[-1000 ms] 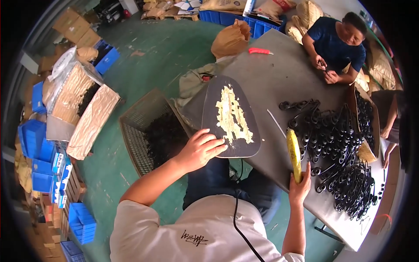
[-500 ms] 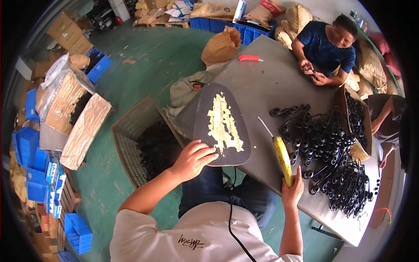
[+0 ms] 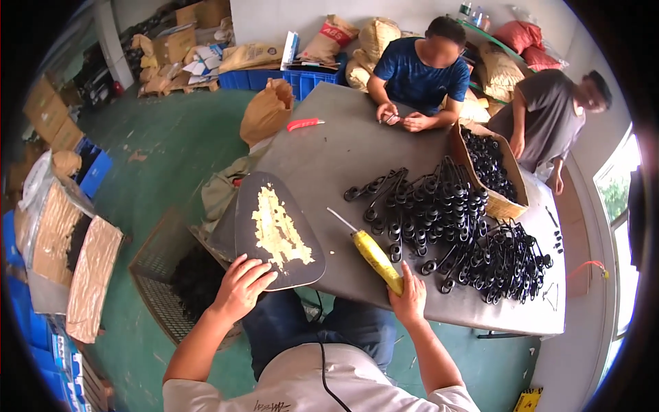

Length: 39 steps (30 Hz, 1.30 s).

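Note:
My left hand (image 3: 247, 283) grips the near left edge of a dark, rounded triangular panel (image 3: 296, 273), fingers on top and the thumb hidden. The panel rests against the table's near left edge, a rough pale-yellow patch (image 3: 276, 230) across its middle. In my right hand (image 3: 410, 294) is the butt of a yellow screwdriver (image 3: 375, 257), whose thin metal shaft points away to the left, over the grey table. Just beyond it lies a heap of black looped parts (image 3: 436, 213).
A cardboard box (image 3: 506, 208) of black parts and a red utility knife (image 3: 304, 123) are on the table (image 3: 336, 152). One person (image 3: 425, 72) sits at the far side handling something small; another (image 3: 542, 113) stands at right. A plastic crate (image 3: 159, 264) stands left.
The view has swung to the right, so everything appears shifted left. Both hands keep their hold on the panel and the screwdriver. The standing person now shows more fully.

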Motion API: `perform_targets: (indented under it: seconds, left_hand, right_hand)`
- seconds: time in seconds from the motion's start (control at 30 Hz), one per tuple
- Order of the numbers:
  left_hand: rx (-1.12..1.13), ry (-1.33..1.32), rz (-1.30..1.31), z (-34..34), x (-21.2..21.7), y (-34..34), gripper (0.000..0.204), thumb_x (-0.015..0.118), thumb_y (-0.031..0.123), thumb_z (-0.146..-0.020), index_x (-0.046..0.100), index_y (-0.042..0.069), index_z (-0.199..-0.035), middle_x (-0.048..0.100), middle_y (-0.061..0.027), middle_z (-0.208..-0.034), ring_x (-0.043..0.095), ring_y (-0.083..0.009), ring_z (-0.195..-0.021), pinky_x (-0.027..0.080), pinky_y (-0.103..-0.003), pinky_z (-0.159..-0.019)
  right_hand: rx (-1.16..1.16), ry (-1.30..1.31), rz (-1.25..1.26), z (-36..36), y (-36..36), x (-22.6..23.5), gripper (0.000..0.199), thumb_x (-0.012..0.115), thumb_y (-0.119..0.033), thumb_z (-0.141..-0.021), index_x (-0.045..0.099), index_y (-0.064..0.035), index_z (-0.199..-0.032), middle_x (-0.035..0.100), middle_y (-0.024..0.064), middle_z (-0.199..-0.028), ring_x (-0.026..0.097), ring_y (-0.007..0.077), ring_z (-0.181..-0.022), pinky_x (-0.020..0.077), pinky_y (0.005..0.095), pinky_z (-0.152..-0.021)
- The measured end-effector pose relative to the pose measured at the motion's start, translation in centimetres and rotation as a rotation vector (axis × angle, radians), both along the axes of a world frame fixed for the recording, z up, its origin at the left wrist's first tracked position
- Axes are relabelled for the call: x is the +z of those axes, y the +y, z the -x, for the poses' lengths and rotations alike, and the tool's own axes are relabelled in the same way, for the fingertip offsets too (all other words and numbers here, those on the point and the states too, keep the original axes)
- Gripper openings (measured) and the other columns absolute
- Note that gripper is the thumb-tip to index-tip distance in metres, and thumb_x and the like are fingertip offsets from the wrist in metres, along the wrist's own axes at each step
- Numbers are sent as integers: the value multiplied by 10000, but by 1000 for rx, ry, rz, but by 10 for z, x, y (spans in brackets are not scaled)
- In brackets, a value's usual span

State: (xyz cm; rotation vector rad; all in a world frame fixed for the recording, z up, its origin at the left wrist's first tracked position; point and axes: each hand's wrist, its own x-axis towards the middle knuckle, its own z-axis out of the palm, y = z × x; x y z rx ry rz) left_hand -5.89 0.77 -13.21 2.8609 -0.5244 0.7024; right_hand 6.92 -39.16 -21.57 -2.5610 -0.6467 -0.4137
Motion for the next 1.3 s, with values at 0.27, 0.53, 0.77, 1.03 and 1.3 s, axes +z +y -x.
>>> perform_targets:
  seconds: [0.27,0.53,0.77,1.03,1.3]
  left_hand:
    - [-22,-125,-81,-20,65,24,274,637,72,-808,719,113,-1066,707,-66,-1087,667,-249,-1028,437,-496,-1059]
    - [250,-337,444,7,58,70,254,592,-7,-901,603,2,-1155,679,-109,-1100,632,-290,-1090,430,-464,-1064]
    - [171,-334,1840,-30,21,52,366,579,163,-1006,525,9,-1334,572,-98,-1315,541,-194,-1209,400,-364,-1072]
    - [316,266,1950,-24,-41,66,352,601,205,-996,553,29,-1298,633,-91,-1246,607,-198,-1151,470,-369,-1007]
    - [445,615,1649,-38,-39,43,277,656,234,-960,603,20,-1128,667,-56,-1082,637,-137,-881,501,-286,-801]
  right_hand:
    - [-43,17,17,2,-7,0,824,778,-154,-726,400,-64,-1452,613,127,-938,601,324,-875,449,456,-836]
    - [-27,21,-47,4,-1,3,809,775,-193,-747,405,-88,-1458,614,101,-905,602,305,-871,452,430,-814]
    - [-54,10,-158,4,-4,0,735,771,-167,-764,451,-92,-1422,629,98,-900,605,319,-846,457,432,-812]
    - [-107,21,-444,6,-9,-2,536,780,-61,-768,592,-41,-1269,631,92,-942,599,216,-782,520,324,-736]
    - [-122,170,-473,7,-9,-4,539,773,-79,-770,579,-45,-1271,655,123,-972,628,293,-807,515,391,-758]
